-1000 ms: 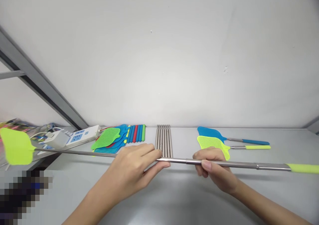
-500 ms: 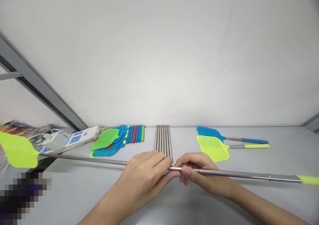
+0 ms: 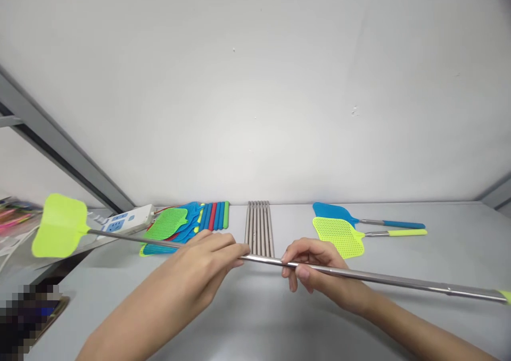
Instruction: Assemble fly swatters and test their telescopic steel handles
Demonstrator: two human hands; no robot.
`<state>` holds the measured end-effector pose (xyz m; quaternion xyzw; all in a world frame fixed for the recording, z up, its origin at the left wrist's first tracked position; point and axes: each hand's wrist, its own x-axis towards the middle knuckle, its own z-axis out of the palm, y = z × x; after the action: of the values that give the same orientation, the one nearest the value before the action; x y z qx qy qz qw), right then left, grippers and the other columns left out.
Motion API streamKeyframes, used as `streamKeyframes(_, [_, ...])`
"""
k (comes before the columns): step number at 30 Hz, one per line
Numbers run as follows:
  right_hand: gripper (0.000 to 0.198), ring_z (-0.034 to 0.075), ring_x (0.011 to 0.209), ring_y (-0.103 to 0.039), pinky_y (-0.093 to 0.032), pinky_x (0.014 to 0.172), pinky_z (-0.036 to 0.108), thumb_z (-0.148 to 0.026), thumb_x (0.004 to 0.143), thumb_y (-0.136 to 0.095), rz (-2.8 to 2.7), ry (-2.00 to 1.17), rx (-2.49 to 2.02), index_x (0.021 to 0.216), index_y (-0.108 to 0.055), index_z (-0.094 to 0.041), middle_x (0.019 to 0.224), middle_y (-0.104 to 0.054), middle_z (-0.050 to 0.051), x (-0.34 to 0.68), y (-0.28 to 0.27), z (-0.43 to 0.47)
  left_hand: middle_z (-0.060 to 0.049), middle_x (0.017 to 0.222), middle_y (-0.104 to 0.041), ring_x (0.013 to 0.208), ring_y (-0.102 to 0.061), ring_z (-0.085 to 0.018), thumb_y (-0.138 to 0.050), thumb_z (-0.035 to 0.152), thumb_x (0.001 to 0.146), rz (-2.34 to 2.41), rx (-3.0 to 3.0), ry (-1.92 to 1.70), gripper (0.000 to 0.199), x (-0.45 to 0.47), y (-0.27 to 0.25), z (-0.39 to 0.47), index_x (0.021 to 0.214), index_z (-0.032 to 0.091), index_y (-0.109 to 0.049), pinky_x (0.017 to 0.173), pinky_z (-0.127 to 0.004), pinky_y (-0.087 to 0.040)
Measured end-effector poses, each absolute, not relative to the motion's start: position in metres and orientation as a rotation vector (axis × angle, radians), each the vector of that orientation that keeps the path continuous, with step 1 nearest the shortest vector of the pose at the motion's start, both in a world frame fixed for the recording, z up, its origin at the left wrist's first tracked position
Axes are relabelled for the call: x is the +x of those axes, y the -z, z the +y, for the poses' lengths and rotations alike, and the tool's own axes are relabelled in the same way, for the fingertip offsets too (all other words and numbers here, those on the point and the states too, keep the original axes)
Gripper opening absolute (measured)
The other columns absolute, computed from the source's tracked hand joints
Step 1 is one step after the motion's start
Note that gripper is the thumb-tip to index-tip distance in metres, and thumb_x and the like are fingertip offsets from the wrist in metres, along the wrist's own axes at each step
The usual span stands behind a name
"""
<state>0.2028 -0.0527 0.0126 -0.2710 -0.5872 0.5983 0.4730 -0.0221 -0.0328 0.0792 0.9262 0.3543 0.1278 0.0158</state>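
A pale wall (image 3: 255,84) stands along the far edge of the counter (image 3: 259,323), which is grey and smooth. A grey metal post (image 3: 59,140) slants down to the far left corner.

Principal item: one yellow-green fly swatter (image 3: 265,260), its steel rod extended, raised above the counter and lying crosswise. Its head reaches out past the left edge; at the right, only the beginning of its handle is in view.

Two shorter swatters lie toward the far edge, right of centre: a blue swatter (image 3: 331,212), partly overlapped by a yellow-green perforated swatter (image 3: 339,236) on the near side. Both handles point to the right edge.

A pile of loose swatter heads (image 3: 170,225), mainly green and blue, sits near the far left corner. A white power strip (image 3: 128,220) lies just beside it, toward the left edge. Bare steel rods (image 3: 258,228) form a row, ends toward the far edge, at mid-counter.

Left hand (image 3: 209,260): grasping the extended rod, fingers over the top. Right hand (image 3: 331,284): pinching the same rod between thumb and fingers, nearer the handle.

Loose handles (image 3: 215,215) in yellow, blue, red and green lie side by side at the far edge, right of the pile.
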Motion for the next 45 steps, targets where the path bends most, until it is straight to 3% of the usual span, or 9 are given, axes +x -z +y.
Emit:
streamKeyframes(7, [0.025,0.009,0.063,-0.053,-0.040,0.056,0.022,-0.024,0.073,-0.062,-1.487,-1.492,-0.678,0.097,-0.057,-0.022,0.073,-0.054,0.000,0.200,-0.001,-0.054,0.000,0.077,-0.052,0.071,-0.046,-0.013,-0.036,0.011,0.086,0.927,2.871,-0.208,0.023,0.002,-0.069,-0.044,0.098,0.023,-0.052,0.062,-0.025,-0.037])
streamKeyframes(13, [0.012,0.007,0.049,-0.049,-0.034,0.040,0.016,-0.026,0.078,-0.058,-1.369,-1.521,-0.738,0.086,-0.060,-0.018,0.061,-0.058,0.002,0.199,-0.003,-0.049,0.002,0.078,-0.054,0.072,-0.049,-0.013,-0.037,0.025,0.088,0.948,2.869,-0.249,0.019,-0.001,-0.070,-0.032,0.100,0.027,-0.052,0.067,-0.026,-0.038])
streamKeyframes(17, [0.010,0.006,0.045,-0.045,-0.033,0.039,0.017,-0.026,0.079,-0.056,-1.205,-1.480,-0.629,0.079,-0.061,-0.017,0.063,-0.059,0.002,0.203,-0.003,-0.044,0.000,0.095,-0.059,0.089,-0.053,-0.017,-0.043,0.031,0.085,1.183,2.805,-0.275,0.023,-0.031,-0.068,-0.015,0.105,0.027,-0.053,0.077,-0.028,-0.039])
streamKeyframes(21, [0.012,0.007,0.050,-0.047,-0.031,0.039,0.017,-0.029,0.081,-0.053,-1.105,-1.444,-0.549,0.077,-0.061,-0.020,0.063,-0.052,0.000,0.208,-0.001,-0.041,0.001,0.106,-0.059,0.095,-0.054,-0.019,-0.042,0.027,0.083,1.522,2.625,-0.184,0.029,-0.064,-0.065,-0.006,0.110,0.030,-0.052,0.076,-0.027,-0.042])
streamKeyframes(26, [0.029,0.008,0.055,-0.047,-0.034,0.043,0.020,-0.031,0.082,-0.051,-1.369,-1.356,-0.563,0.109,-0.058,-0.025,0.074,-0.046,0.002,0.208,0.003,-0.043,0.003,0.107,-0.059,0.097,-0.053,-0.018,-0.038,0.022,0.082,1.513,2.632,-0.174,0.031,-0.060,-0.067,-0.013,0.108,0.031,-0.054,0.081,-0.029,-0.040])
streamKeyframes(30, [0.037,0.006,0.054,-0.047,-0.035,0.045,0.019,-0.031,0.079,-0.055,-1.516,-1.403,-0.640,0.116,-0.053,-0.028,0.076,-0.046,0.001,0.205,0.001,-0.049,0.000,0.097,-0.061,0.086,-0.055,-0.017,-0.032,0.008,0.078,1.348,2.769,-0.118,0.035,-0.029,-0.070,-0.021,0.099,0.025,-0.055,0.077,-0.030,-0.037])
streamKeyframes(33, [0.030,0.008,0.055,-0.049,-0.035,0.046,0.019,-0.030,0.079,-0.055,-1.598,-1.409,-0.742,0.108,-0.060,-0.023,0.068,-0.050,0.000,0.203,-0.003,-0.051,0.001,0.080,-0.061,0.074,-0.054,-0.015,-0.031,0.004,0.078,1.242,2.793,-0.074,0.029,-0.007,-0.070,-0.026,0.083,0.020,-0.055,0.071,-0.028,-0.036])
streamKeyframes(38, [0.025,0.010,0.054,-0.051,-0.034,0.041,0.019,-0.032,0.079,-0.054,-1.517,-1.530,-0.769,0.097,-0.064,-0.017,0.068,-0.058,0.004,0.203,-0.006,-0.049,0.001,0.074,-0.058,0.067,-0.051,-0.014,-0.032,0.007,0.082,1.126,2.812,-0.080,0.025,0.003,-0.064,-0.030,0.084,0.020,-0.054,0.063,-0.026,-0.034])
streamKeyframes(45, [0.011,0.007,0.046,-0.042,-0.031,0.040,0.019,-0.027,0.075,-0.060,-1.291,-1.549,-0.670,0.074,-0.057,-0.016,0.060,-0.049,-0.001,0.204,0.003,-0.044,0.000,0.082,-0.055,0.077,-0.050,-0.015,-0.041,0.035,0.086,1.044,2.805,-0.260,0.021,-0.010,-0.066,-0.019,0.095,0.023,-0.055,0.070,-0.027,-0.035])
